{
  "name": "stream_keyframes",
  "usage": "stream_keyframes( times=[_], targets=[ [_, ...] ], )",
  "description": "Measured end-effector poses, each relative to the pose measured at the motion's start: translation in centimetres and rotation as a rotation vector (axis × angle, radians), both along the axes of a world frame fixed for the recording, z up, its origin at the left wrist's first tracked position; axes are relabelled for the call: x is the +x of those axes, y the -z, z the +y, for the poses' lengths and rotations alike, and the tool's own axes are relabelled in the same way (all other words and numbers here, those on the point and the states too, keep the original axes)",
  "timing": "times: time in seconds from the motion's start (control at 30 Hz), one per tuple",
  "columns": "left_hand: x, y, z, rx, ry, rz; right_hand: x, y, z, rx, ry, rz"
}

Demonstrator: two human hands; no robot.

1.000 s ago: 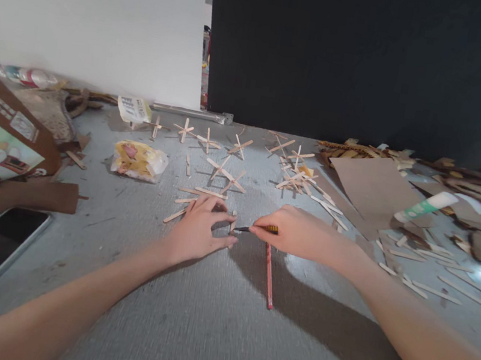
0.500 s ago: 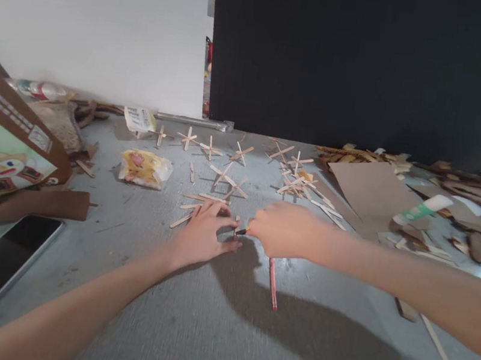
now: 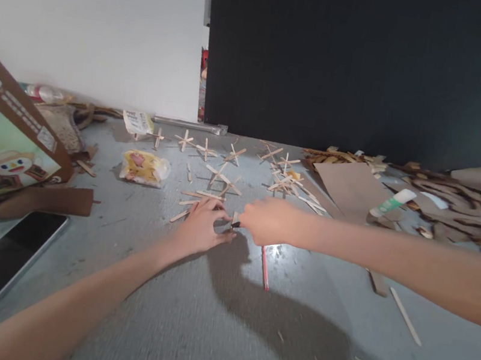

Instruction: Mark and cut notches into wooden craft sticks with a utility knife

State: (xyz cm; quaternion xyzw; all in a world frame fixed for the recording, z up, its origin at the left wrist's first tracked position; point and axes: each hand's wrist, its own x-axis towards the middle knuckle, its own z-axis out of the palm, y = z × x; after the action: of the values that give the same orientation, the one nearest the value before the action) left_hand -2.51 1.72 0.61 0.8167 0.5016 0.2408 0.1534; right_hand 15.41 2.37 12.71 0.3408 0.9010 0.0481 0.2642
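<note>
Right hand (image 3: 272, 223) moved closer, flat wooden stick (image 3: 235, 217)

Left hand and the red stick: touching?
Apart. The head view shows shadowed grey surface between the left hand and the red stick.

Room lies open between left forearm (image 3: 89, 296) and red stick (image 3: 265, 269); crossed wooden sticks (image 3: 222, 178) crowd the far side.

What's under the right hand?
Part of a red stick shows just past the right hand. Whatever lies beneath the hand is covered, so I can't tell.
</note>
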Motion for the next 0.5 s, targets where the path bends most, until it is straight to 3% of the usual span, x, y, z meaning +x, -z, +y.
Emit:
stream_keyframes(
  times=[0.13,0.37,0.5],
  targets=[
    [-0.4,-0.3,0.0,0.007,0.041,0.02,0.4,-0.8,-0.8,-0.042,0.058,-0.08],
    [-0.2,-0.8,-0.2,0.07,-0.12,0.085,0.9,-1.1,-1.8,-0.008,-0.069,-0.043],
    [0.8,-1.3,-2.1,0.105,-0.127,0.185,1.1,-0.5,-1.7,-0.012,-0.103,0.011]
  ],
)
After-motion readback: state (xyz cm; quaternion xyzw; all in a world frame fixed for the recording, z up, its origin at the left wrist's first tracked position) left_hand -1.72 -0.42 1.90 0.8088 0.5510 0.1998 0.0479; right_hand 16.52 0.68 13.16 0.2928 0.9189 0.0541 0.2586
